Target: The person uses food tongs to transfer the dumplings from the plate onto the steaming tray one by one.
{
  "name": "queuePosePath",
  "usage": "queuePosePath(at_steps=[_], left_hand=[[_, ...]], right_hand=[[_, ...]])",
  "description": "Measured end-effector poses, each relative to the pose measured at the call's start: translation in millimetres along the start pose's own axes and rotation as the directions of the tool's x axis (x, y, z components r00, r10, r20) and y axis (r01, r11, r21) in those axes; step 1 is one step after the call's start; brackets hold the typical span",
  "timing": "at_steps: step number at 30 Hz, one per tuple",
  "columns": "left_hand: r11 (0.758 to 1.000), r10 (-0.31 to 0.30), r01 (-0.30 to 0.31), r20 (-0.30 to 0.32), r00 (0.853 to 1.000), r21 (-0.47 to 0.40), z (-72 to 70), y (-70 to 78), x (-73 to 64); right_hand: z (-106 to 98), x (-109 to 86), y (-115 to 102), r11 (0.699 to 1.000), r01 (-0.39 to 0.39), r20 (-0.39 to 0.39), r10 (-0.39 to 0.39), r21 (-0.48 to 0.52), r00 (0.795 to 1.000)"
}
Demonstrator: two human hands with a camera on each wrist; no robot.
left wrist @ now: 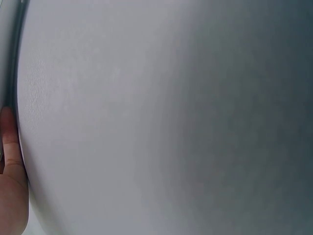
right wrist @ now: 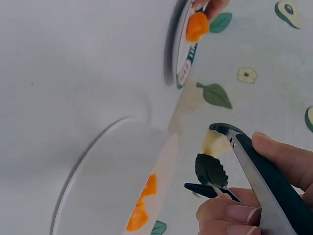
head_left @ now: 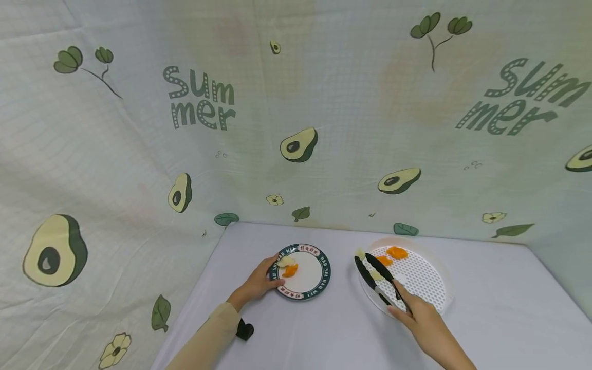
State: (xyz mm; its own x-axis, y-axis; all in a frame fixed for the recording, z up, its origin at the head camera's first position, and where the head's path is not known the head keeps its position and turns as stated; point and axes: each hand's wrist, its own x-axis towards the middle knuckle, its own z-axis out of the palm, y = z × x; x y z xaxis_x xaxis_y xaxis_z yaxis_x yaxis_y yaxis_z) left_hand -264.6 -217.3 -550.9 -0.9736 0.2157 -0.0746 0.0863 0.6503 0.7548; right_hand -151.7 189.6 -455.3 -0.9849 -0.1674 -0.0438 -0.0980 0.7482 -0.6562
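Note:
My left hand (head_left: 260,281) grips the left rim of a green-rimmed white plate (head_left: 312,275), thumb over the edge. On this plate lie an orange piece (head_left: 290,270) and a pale piece (head_left: 285,261). My right hand (head_left: 418,318) holds black-and-silver tongs (head_left: 380,293) over the left part of a round white perforated tray (head_left: 427,272). At the tong tips is a pale yellowish piece (right wrist: 215,142); whether both tips touch it is hard to tell. Orange pieces (head_left: 396,252) and another pale piece (head_left: 376,276) lie in the tray.
Both dishes stand apart on a white-covered table (head_left: 342,334), the plate left of the tray. Behind and to the left hangs a pale cloth (head_left: 342,103) printed with avocados and leaves. A small black object (head_left: 245,330) shows beside the left sleeve.

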Motion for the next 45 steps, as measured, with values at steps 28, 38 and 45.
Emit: queuePosePath(at_steps=[28,38,45], left_hand=[[1.000,-0.002,0.002,-0.003,1.000,-0.031,1.7,-4.5,0.3],[0.999,0.010,-0.010,0.002,1.000,-0.037,2.0,-4.4,-0.4],[0.999,0.003,-0.003,0.003,1.000,-0.033,0.5,-2.5,-0.6]], right_hand=[[-36.0,1.3,78.2,0.981,-0.078,0.050,0.088,-0.180,0.995],[-33.8,8.1,85.9,0.981,-0.096,0.077,0.110,-0.169,0.991],[-32.5,12.1,89.4,0.983,-0.099,0.092,0.114,-0.155,0.989]])
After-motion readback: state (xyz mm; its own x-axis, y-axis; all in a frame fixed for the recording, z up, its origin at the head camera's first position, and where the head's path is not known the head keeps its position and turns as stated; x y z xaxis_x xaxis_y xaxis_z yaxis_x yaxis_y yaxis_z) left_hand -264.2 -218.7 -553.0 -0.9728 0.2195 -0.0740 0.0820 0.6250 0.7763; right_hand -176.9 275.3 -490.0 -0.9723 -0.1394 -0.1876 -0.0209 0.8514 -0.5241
